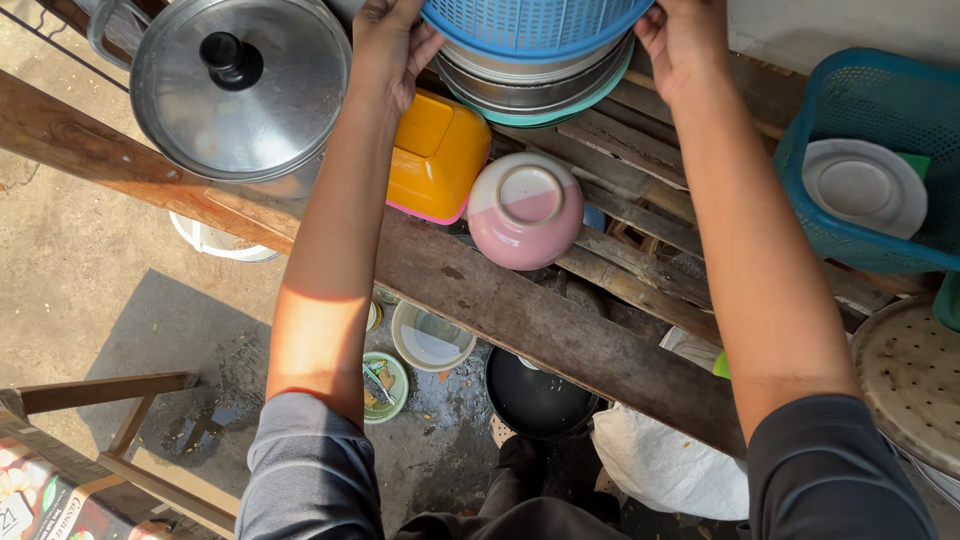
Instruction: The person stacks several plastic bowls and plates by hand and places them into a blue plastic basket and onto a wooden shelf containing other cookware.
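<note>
While both arms reach up to top centre of frame, head view: my left hand and right hand sit on opp. sides of a blue basket, fingers pressed flat to its rim/wall, a two-sided grip bc it's wide. Fingertips partly cut off by the frame edge, so can't tell how far they curl.

Basket sits on a stack of metal bowls, nested, on a slatted wooden rack. Yellow tub and pink bowl lie upside down just below, prob. to drain. Pot w/ steel lid upper left. Teal crate at right holds a white plate, propped on edge. Lower centre, on the ground: a black pan and small bowls.
</note>
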